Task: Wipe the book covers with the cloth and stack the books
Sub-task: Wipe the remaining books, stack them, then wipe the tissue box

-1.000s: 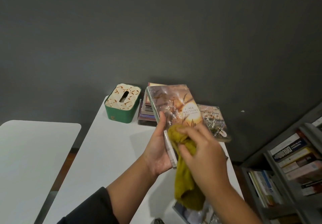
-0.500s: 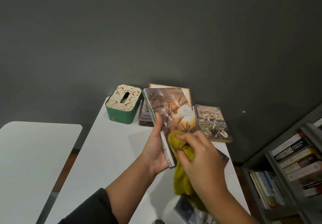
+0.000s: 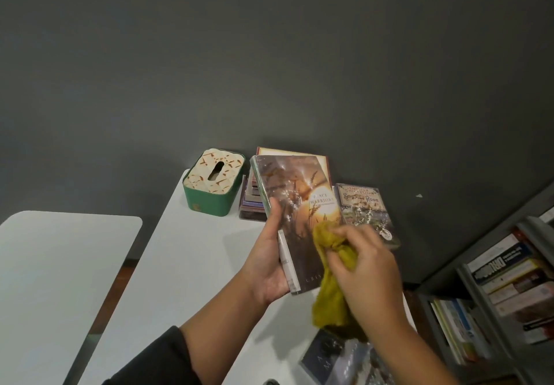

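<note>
A book point(image 3: 295, 204) with a sunset cover is held up above the white table point(image 3: 192, 264), tilted, front cover toward the camera; it is gripped along its spine edge by the left hand point(image 3: 269, 261), the thumb laid up the cover's left margin and the other fingers hidden behind. A bunched mustard cloth point(image 3: 329, 264) is pinched in the right hand point(image 3: 367, 267), fingers curled round its top; the bunched end is pressed against the lower right of the cover, while the loose end hangs below the book's bottom edge. The right hand's fingertips are blurred.

Behind the held book, a stack point(image 3: 257, 198) of books is seen lying flat at the table's far end, against the dark wall; its top cover is partly hidden by the held book. Just right of the stack, a floral book point(image 3: 364, 204) lies flat on the table, its near corner covered by the right hand. A dark book point(image 3: 326, 351) lies on the table's near edge, beneath the hanging cloth.

A green tissue box point(image 3: 212, 186) is set just left of the stack. A second white table point(image 3: 57, 264) stands apart to the left; a bookshelf point(image 3: 509, 291) filled with books is seen at the right.
</note>
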Demonstrator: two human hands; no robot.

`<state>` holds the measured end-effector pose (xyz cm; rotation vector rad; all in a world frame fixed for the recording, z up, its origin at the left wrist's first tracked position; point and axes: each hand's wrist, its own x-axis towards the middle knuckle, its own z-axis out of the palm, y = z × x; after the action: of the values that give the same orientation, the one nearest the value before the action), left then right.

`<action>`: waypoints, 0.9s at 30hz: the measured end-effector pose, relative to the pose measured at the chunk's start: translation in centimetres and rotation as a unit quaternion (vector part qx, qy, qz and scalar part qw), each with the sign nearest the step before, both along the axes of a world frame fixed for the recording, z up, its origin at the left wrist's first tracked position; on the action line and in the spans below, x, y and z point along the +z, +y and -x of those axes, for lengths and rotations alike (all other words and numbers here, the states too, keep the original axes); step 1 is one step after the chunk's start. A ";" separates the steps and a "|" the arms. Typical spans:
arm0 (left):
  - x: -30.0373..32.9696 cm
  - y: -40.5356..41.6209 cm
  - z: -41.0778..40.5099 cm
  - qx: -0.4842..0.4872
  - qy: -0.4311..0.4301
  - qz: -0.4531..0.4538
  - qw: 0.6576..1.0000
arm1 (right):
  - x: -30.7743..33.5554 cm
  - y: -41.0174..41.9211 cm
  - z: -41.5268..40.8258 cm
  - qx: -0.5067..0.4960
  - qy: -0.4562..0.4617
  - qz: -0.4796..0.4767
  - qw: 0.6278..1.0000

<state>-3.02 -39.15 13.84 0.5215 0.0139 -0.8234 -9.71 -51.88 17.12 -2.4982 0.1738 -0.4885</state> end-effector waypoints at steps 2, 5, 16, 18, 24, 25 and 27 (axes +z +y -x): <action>0.0 0.1 -0.2 0.002 -0.006 -0.001 1.000 | -0.4 0.9 1.2 0.032 0.003 -0.012 0.999; -0.1 0.1 -0.2 -0.004 -0.010 0.002 1.000 | -0.5 -0.1 0.5 0.025 -0.010 -0.039 0.999; -0.1 -0.2 0.2 -0.007 -0.018 0.036 0.999 | -0.1 0.6 0.4 -0.003 0.016 0.002 1.000; -0.2 -0.2 0.4 -0.015 -0.022 0.040 0.999 | -0.3 2.5 1.6 0.041 0.000 0.028 0.999; -0.5 -0.5 0.8 -0.008 -0.018 0.028 0.999 | 0.6 -0.3 -2.6 -0.009 -0.023 0.052 0.998; -0.5 -0.6 0.8 -0.008 -0.022 0.017 1.000 | 0.7 -1.3 -3.4 -0.037 -0.010 0.042 0.998; -0.3 -0.5 0.9 -0.011 -0.021 0.001 1.000 | 0.6 -2.1 -3.6 -0.064 0.003 0.037 0.997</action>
<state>-3.91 -39.69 13.54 0.5379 -0.0312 -0.8334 -6.14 -53.98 17.73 -2.5729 0.3244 -0.5476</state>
